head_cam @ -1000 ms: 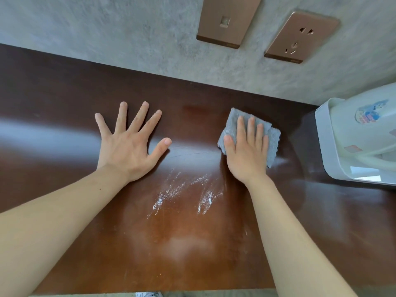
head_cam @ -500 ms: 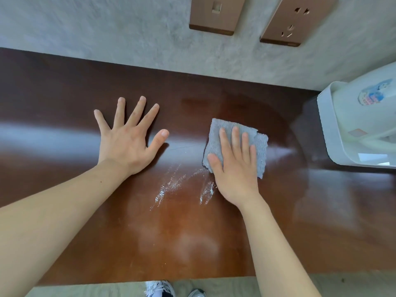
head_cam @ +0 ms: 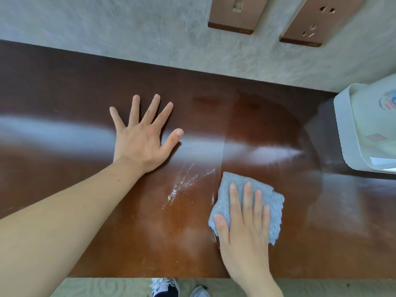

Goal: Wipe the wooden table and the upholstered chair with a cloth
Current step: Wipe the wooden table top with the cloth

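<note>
A: Head view check. Where's the cloth?

B: Grey cloth (head_cam: 272,202) lies lower centre-right of the frame, folded, flat on the wooden table (head_cam: 64,93). Right hand (head_cam: 246,232) presses on top of it, fingers straight and close together, thumb at the cloth's left edge. No curl round it, just flat pressure.

A: Left hand?

B: Left hand (head_cam: 139,142) is flat on the table at centre-left, fingers spread wide, holding nothing. Well apart from the cloth.

A: Surface state?

B: White powdery streaks (head_cam: 184,183) sit between the two hands, just left of the cloth. A band above the cloth looks darker and glossier than the wood to its left, with a straight edge between them.

A: Anything else in frame?

B: White plastic appliance (head_cam: 364,129) at the right edge, on the table. Grey wall (head_cam: 107,28) along the top, with a switch plate (head_cam: 235,13) and a socket plate (head_cam: 317,20), both copper-coloured. Two shoes (head_cam: 165,287) on pale carpet at bottom centre, below the table's near edge. Chair isn't in view.
</note>
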Available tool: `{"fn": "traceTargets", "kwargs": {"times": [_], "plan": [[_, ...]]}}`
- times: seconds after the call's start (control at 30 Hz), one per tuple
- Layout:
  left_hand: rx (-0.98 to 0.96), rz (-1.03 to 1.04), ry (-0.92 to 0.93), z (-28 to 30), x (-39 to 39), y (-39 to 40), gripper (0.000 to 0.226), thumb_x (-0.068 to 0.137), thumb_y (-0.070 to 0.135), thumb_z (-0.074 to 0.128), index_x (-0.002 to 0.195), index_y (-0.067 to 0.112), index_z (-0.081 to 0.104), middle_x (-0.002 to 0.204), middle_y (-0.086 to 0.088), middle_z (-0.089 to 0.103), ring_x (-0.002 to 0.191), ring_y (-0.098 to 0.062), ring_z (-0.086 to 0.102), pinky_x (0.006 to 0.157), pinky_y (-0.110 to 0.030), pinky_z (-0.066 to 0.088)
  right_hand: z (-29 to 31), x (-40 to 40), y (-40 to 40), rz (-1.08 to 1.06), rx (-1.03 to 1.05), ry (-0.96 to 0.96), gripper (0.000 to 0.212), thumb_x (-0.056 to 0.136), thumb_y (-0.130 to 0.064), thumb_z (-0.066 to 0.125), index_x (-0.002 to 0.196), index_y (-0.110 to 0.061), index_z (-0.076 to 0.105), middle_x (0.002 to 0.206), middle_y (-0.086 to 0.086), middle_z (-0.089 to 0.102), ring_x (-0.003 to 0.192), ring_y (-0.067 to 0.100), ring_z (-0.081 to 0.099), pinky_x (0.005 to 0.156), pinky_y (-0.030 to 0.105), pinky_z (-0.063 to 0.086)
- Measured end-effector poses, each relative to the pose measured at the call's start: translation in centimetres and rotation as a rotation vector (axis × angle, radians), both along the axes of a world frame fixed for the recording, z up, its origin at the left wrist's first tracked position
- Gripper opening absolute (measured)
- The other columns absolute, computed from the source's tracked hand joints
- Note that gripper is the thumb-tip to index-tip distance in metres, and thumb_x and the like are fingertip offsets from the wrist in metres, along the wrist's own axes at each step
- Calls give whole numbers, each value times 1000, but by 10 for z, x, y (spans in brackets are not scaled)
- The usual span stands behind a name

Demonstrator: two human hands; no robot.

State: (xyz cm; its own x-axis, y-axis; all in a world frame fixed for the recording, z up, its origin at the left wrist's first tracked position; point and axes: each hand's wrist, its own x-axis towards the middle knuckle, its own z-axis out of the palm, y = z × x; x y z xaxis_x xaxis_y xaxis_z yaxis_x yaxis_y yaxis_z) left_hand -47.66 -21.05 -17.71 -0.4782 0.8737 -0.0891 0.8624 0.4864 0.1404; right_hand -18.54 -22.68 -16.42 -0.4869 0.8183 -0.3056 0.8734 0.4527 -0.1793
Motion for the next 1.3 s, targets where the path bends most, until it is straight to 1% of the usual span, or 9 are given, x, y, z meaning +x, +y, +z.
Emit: {"fn": "traceTargets", "kwargs": {"times": [0.1, 0.23, 0.4, 0.63, 0.73, 0.87, 1.03, 1.17, 1.3], "plan": [[-2, 1, -4, 0, 0, 0, 80, 91, 77, -4, 158, 38, 16, 168, 5, 13, 154, -36, 2, 113, -76, 2, -2, -25, 36, 63, 27, 23, 64, 100, -58, 2, 156, -32, -13, 164, -1, -22, 149, 19, -26, 120, 43, -14], [0, -5, -2, 0, 0, 0, 79, 92, 77, -3, 158, 38, 17, 168, 4, 14, 154, -37, 3, 112, -76, 3, -6, -70, 96, 126, 76, 23, 67, 99, -59, 4, 157, -30, -9, 165, 1, -19, 149, 21, -25, 120, 42, -15], [-9, -5, 4, 0, 1, 0, 80, 92, 77, -4, 158, 38, 16, 168, 3, 13, 154, -37, 2, 112, -77, 3, -9, -120, 168, 170, 9, 21, 67, 102, -57, 16, 157, -29, -8, 165, 2, -20, 149, 23, -24, 119, 42, -17], [0, -5, 2, 0, 0, 1, 79, 93, 76, -1, 158, 37, 18, 168, 4, 15, 154, -38, 4, 112, -77, 4, -10, -151, 186, 137, 0, 78, 68, 100, -57, 18, 158, -29, -5, 165, 2, -19, 150, 22, -24, 118, 44, -18], [9, -1, 1, -1, 1, 1, 79, 92, 77, -2, 158, 37, 18, 168, 4, 15, 154, -37, 4, 112, -77, 3, -8, -138, 181, 236, -15, 78, 70, 98, -61, 17, 157, -33, -7, 165, -1, -20, 149, 18, -26, 118, 41, -19], [12, 1, -6, 1, 1, 1, 78, 93, 77, -1, 158, 38, 17, 168, 4, 15, 154, -36, 3, 113, -77, 3, -4, -122, 140, 266, -95, 137, 70, 92, -63, 4, 157, -36, -5, 165, -4, -19, 148, 14, -27, 117, 38, -21], [8, 9, -8, 3, 0, 0, 79, 92, 77, -4, 158, 39, 15, 168, 5, 13, 154, -36, 2, 113, -76, 3, 4, -90, 57, 299, -146, 206, 59, 101, -56, 2, 157, -38, -4, 165, -8, -19, 146, 8, -31, 117, 36, -21], [3, 7, -14, 2, 0, 0, 78, 92, 76, -4, 158, 39, 15, 168, 5, 13, 154, -36, 3, 113, -76, 3, 9, -58, 7, 234, -148, 177, 57, 103, -57, 2, 156, -40, -7, 165, -11, -17, 149, 10, -25, 118, 38, -15], [0, 7, -4, 1, -1, 1, 73, 95, 70, -3, 158, 39, 15, 168, 5, 13, 154, -36, 4, 113, -76, 4, 5, -60, -12, 191, -45, 54, 63, 103, -55, 5, 159, -28, -4, 166, -1, -14, 151, 21, -19, 120, 45, -8]]}}
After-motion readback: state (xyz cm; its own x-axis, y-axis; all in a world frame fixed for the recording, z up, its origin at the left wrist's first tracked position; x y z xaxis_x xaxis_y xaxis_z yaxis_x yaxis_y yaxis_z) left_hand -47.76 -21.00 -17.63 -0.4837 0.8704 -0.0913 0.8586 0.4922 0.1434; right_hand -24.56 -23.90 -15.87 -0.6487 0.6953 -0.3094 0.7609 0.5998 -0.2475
